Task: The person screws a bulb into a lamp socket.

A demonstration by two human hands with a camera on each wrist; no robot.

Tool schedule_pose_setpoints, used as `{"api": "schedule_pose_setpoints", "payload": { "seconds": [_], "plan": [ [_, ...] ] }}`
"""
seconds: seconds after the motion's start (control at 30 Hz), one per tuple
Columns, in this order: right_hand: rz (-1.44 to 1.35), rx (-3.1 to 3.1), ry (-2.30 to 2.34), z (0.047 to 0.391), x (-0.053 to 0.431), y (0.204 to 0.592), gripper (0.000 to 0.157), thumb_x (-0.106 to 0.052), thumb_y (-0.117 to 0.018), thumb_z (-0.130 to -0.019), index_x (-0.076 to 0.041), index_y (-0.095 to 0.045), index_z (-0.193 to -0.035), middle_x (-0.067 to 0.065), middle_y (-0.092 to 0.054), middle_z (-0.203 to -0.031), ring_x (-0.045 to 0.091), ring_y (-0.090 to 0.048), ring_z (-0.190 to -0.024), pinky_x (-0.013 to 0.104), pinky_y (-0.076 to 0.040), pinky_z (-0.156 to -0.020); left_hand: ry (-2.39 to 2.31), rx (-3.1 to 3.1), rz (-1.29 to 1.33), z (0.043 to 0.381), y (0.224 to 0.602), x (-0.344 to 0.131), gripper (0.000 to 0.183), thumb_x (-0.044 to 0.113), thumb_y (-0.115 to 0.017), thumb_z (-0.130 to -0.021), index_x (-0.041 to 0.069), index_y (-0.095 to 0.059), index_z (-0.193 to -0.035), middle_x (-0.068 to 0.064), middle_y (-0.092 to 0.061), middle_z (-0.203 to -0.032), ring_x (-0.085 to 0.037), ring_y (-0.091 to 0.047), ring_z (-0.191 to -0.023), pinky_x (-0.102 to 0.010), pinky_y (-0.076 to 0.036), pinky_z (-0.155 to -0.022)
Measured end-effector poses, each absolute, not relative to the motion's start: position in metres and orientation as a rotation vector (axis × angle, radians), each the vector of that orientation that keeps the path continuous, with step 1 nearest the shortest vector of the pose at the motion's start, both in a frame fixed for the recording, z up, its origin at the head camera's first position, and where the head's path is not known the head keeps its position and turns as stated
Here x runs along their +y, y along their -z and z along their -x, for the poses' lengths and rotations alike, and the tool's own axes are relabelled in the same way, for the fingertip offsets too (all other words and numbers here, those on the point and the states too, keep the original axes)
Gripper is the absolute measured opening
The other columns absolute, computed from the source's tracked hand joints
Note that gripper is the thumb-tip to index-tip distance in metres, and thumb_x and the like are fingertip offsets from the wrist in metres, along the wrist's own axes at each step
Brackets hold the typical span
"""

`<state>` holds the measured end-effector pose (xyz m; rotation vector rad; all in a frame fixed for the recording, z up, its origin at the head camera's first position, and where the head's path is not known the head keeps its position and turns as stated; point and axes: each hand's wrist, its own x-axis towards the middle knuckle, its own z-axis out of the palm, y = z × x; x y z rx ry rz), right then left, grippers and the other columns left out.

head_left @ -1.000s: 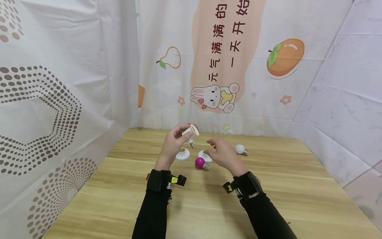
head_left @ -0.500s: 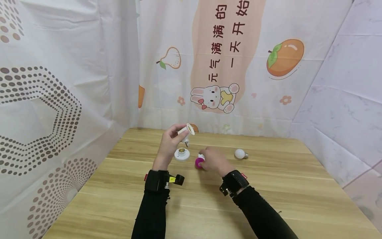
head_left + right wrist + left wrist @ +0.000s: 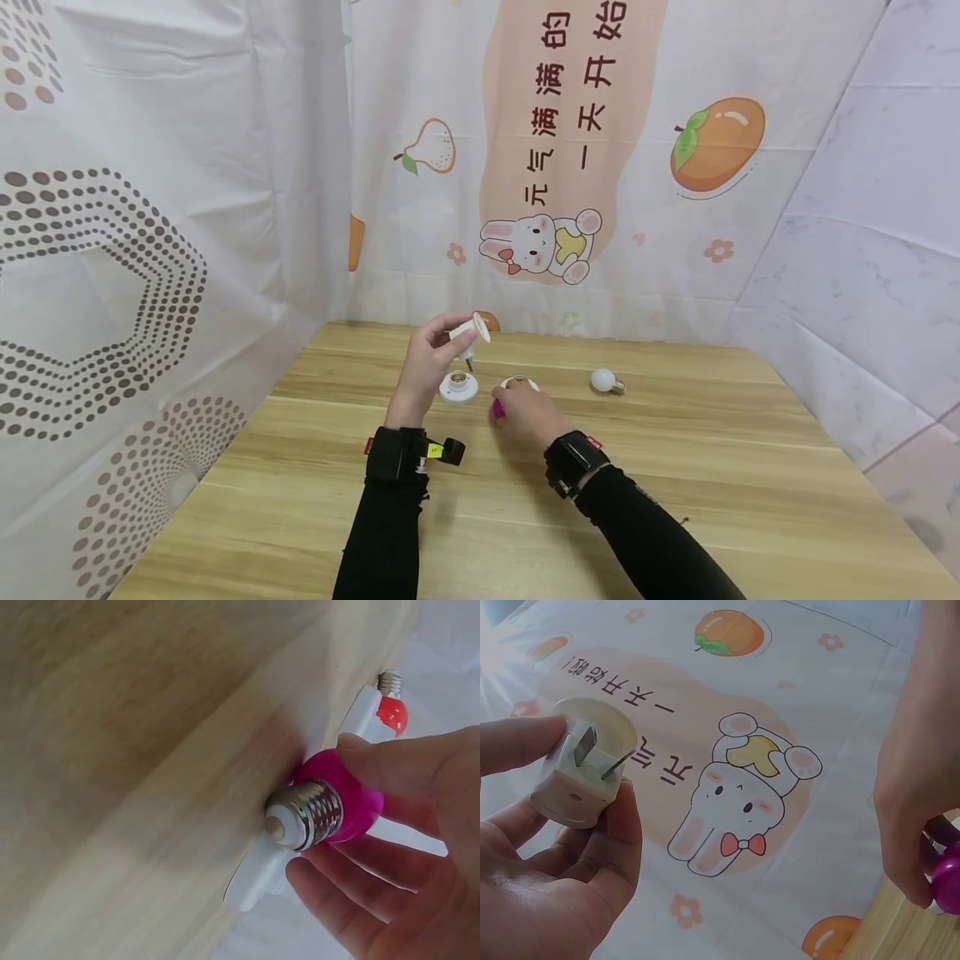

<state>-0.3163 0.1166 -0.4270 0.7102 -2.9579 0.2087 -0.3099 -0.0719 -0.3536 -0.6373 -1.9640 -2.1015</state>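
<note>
In the head view my left hand [image 3: 423, 367] grips a white plug-in lamp socket [image 3: 467, 333] raised above the table. Two flat metal prongs of this plug-in socket [image 3: 577, 780] face the left wrist camera, and thumb and fingers wrap its sides. My right hand [image 3: 528, 412] is low at the tabletop, holding a magenta light bulb [image 3: 498, 409]. Seen from the right wrist, the thumb lies on the magenta bulb [image 3: 349, 799] with fingers on its other side; its silver screw base points toward the camera. A round white lamp holder [image 3: 520, 382] is partly hidden behind that hand.
Another round white lamp holder [image 3: 458, 388] sits on the wooden table [image 3: 675, 467] below the left hand. A white light bulb [image 3: 603, 381] lies to the right. In the right wrist view a red bulb [image 3: 392, 715] shows beyond a white base. A printed curtain [image 3: 420, 250] hangs behind.
My right hand has come down and left onto the magenta bulb and now grips it. The left hand, with the plug-in socket, has shifted slightly left.
</note>
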Motion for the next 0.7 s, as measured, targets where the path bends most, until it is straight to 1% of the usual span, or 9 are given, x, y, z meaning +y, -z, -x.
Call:
{"api": "schedule_pose_setpoints", "payload": {
  "seconds": [0.13,0.2,0.3,0.4,0.47,0.53,0.57,0.7],
  "plan": [
    [-0.735,-2.933,-0.207,0.318,0.117,0.43,0.014,-0.014,-0.076,-0.091,-0.011,-0.064,-0.098,0.003,-0.061,-0.09,0.022,-0.06,-0.089,0.042,-0.057,-0.068,2.091,-1.971,0.647,0.311,0.354,-0.071,0.033,0.014,-0.069,-0.097,0.0,-0.067,-0.126,-0.012,-0.066,-0.121,-0.016,-0.059,-0.095,-0.028,-0.046,-0.083],
    [-0.753,-2.924,-0.214,0.318,0.118,0.43,0.013,-0.013,-0.075,-0.093,-0.011,-0.062,-0.094,0.002,-0.061,-0.086,0.022,-0.061,-0.086,0.041,-0.056,-0.068,2.088,-1.974,0.647,0.311,0.355,-0.071,0.033,0.015,-0.069,-0.097,0.0,-0.067,-0.126,-0.012,-0.066,-0.121,-0.016,-0.059,-0.095,-0.028,-0.046,-0.083],
    [-0.765,-2.922,-0.236,0.317,0.12,0.427,0.016,-0.012,-0.075,-0.092,-0.01,-0.06,-0.091,0.002,-0.061,-0.081,0.023,-0.062,-0.082,0.04,-0.055,-0.069,2.083,-1.982,0.653,0.311,0.355,-0.071,0.033,0.015,-0.069,-0.097,0.0,-0.067,-0.126,-0.013,-0.066,-0.122,-0.017,-0.06,-0.096,-0.028,-0.046,-0.083],
    [-0.765,-2.93,-0.224,0.315,0.123,0.422,0.013,-0.01,-0.075,-0.091,-0.007,-0.063,-0.094,0.004,-0.061,-0.084,0.025,-0.062,-0.083,0.042,-0.054,-0.072,2.082,-1.992,0.662,0.31,0.354,-0.071,0.033,0.015,-0.069,-0.097,-0.001,-0.066,-0.126,-0.014,-0.065,-0.124,-0.017,-0.06,-0.096,-0.028,-0.046,-0.082],
    [-0.763,-2.949,-0.212,0.314,0.125,0.418,0.01,-0.01,-0.075,-0.091,-0.005,-0.067,-0.094,0.006,-0.061,-0.087,0.025,-0.061,-0.083,0.043,-0.054,-0.072,2.084,-1.996,0.666,0.31,0.354,-0.07,0.033,0.015,-0.069,-0.097,-0.001,-0.066,-0.126,-0.014,-0.065,-0.124,-0.018,-0.06,-0.096,-0.028,-0.046,-0.083],
    [-0.751,-2.983,-0.192,0.312,0.127,0.413,0.006,-0.01,-0.074,-0.09,-0.006,-0.069,-0.091,0.007,-0.06,-0.09,0.024,-0.059,-0.081,0.043,-0.053,-0.07,2.087,-1.999,0.666,0.311,0.355,-0.07,0.033,0.015,-0.069,-0.097,-0.001,-0.066,-0.126,-0.014,-0.065,-0.124,-0.018,-0.06,-0.096,-0.028,-0.047,-0.083],
    [-0.741,-3.0,-0.186,0.311,0.129,0.41,0.006,-0.01,-0.074,-0.09,-0.007,-0.069,-0.088,0.007,-0.059,-0.09,0.023,-0.059,-0.08,0.042,-0.053,-0.068,2.089,-2.0,0.667,0.311,0.355,-0.07,0.033,0.015,-0.069,-0.097,0.0,-0.066,-0.126,-0.014,-0.065,-0.124,-0.018,-0.06,-0.097,-0.029,-0.047,-0.084],
    [-0.7,-3.059,-0.166,0.308,0.134,0.399,0.014,-0.009,-0.075,-0.086,-0.012,-0.062,-0.08,0.004,-0.056,-0.086,0.019,-0.054,-0.075,0.038,-0.048,-0.062,2.091,-2.005,0.681,0.311,0.356,-0.069,0.032,0.014,-0.069,-0.097,0.0,-0.067,-0.126,-0.013,-0.065,-0.123,-0.018,-0.06,-0.096,-0.033,-0.047,-0.085]
  ]
}}
